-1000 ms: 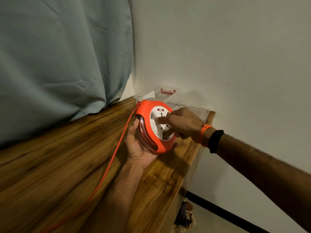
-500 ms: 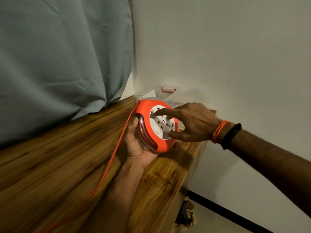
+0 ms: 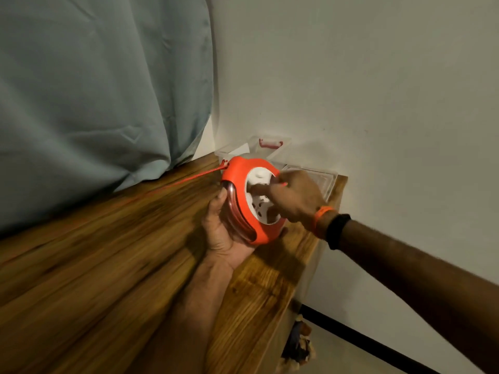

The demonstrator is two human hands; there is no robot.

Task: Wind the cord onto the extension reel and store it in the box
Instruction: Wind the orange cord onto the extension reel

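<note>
An orange extension reel (image 3: pixel 240 174) with a white socket face stands on edge over the wooden table (image 3: pixel 113 265). My left hand (image 3: pixel 218 228) cups it from below and behind. My right hand (image 3: pixel 294 195) presses its fingers onto the white socket disc, blurred by motion. The orange cord (image 3: pixel 172 184) runs from the reel's top left, stretched low over the table toward the left. A clear plastic box (image 3: pixel 272 144) with red latches sits behind the reel in the corner, and its clear lid (image 3: pixel 321 179) lies flat beside it.
A grey-blue curtain (image 3: pixel 94 90) hangs over the table's far edge at the left. A white wall (image 3: pixel 364 90) closes the right side. The table's right edge drops to the floor, where a small cluttered object (image 3: pixel 297 344) lies.
My right hand has turned on the socket disc. The cord, earlier hanging down toward the near left, now stretches flatter and farther out across the table.
</note>
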